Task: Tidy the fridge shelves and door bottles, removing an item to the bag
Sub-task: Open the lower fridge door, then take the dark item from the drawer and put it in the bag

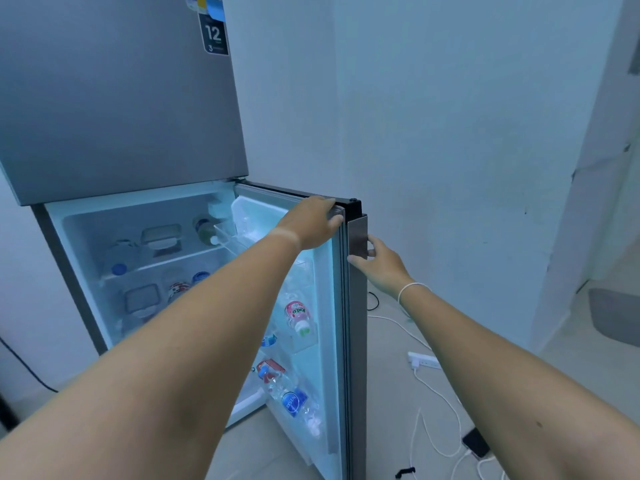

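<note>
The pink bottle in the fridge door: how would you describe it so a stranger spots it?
Start at the open lower door of the grey fridge. In its middle rack sits the pink bottle. Only it has a pink label and green cap; the clear bottle below wears a blue label.

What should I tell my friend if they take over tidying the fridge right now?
Left hand grips the top corner of the open fridge door; right hand holds its outer edge.
Door racks: a pink-labelled bottle above, and a blue-labelled water bottle lying tilted below.
Shelves: a lidded container on the upper shelf and a lidded box on the one below, among bottles.
Done: the door is open.
Left: tidy the shelves and door bottles, then move one item to the bag, which is not in view. Neither hand holds an item.
</note>
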### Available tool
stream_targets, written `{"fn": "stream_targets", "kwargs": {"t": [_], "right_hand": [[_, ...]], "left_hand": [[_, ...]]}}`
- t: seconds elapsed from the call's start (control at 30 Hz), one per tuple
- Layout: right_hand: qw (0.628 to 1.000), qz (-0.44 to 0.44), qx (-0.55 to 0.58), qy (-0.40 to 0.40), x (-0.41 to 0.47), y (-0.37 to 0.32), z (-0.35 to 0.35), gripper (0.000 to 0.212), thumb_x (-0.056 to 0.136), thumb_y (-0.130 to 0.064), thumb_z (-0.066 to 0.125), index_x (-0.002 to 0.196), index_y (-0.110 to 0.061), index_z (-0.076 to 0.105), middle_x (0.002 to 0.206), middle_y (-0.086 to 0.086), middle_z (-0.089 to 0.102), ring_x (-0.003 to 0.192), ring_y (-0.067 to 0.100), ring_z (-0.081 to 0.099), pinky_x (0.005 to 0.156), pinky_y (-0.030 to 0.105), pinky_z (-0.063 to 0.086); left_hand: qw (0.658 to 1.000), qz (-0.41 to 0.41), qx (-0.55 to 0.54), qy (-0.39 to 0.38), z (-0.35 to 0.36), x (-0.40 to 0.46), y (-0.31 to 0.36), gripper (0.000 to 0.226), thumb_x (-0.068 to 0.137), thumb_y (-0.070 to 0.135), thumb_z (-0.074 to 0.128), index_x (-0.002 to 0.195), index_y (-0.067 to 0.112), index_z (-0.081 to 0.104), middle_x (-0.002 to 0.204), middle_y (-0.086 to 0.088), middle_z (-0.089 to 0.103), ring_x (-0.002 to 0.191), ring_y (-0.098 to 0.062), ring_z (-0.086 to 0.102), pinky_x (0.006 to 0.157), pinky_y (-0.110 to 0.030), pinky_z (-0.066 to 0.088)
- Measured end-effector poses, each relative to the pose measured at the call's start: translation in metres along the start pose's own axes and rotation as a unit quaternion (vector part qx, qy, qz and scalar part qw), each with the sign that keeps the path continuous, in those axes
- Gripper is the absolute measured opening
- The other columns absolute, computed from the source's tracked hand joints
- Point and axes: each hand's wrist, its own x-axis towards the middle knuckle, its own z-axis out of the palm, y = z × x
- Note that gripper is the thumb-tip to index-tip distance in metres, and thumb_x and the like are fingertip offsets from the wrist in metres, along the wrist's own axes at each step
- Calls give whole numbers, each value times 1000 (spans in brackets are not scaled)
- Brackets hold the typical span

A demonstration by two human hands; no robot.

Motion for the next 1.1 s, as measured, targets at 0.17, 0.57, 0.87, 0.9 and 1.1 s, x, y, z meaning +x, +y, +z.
{"fn": "stream_targets", "kwargs": {"t": [0.17, 0.57, 0.87, 0.9, 1.1], "right_hand": [[999, 5, -33, 15, -4, 0, -3, 68, 90, -35, 58, 149, -20, 26, 151, 6, 38, 135, 26, 41, 108, 36, 36], [971, -124, -200, 38, -29, -47, 26, 60, 92, -35, 51, 146, -20, 30, 152, 2, 36, 135, 25, 41, 105, 38, 38], [942, -187, -271, -62, -38, -72, 107, 59, 91, -38, 53, 144, -21, 34, 150, 3, 38, 134, 25, 41, 106, 39, 38], [940, -190, -273, -70, -36, -71, 117, 56, 91, -38, 53, 142, -21, 36, 148, 3, 40, 133, 26, 42, 104, 38, 39], [933, -184, -288, -114, -14, -46, 181, 55, 86, -35, 57, 138, -25, 42, 144, 2, 45, 126, 26, 48, 97, 37, 44]], "left_hand": [[1000, -8, 15, -17, -2, -13, -8, 52, 98, 33, 38, 146, 13, 33, 153, -7, 36, 142, -22, 32, 114, -34, 27], [997, -68, 24, -7, -25, -67, -60, 54, 98, 34, 39, 146, 12, 32, 155, -6, 32, 143, -21, 28, 116, -35, 24], [989, -143, 38, -11, -34, -119, -145, 53, 96, 33, 43, 145, 13, 37, 151, -8, 39, 140, -23, 34, 114, -34, 26], [988, -149, 38, -14, -33, -123, -155, 53, 96, 33, 43, 145, 12, 37, 151, -9, 39, 140, -23, 34, 114, -33, 26], [982, -187, 14, -34, 2, -133, -218, 52, 96, 31, 45, 143, 10, 39, 150, -9, 40, 139, -23, 35, 113, -30, 26]]}}
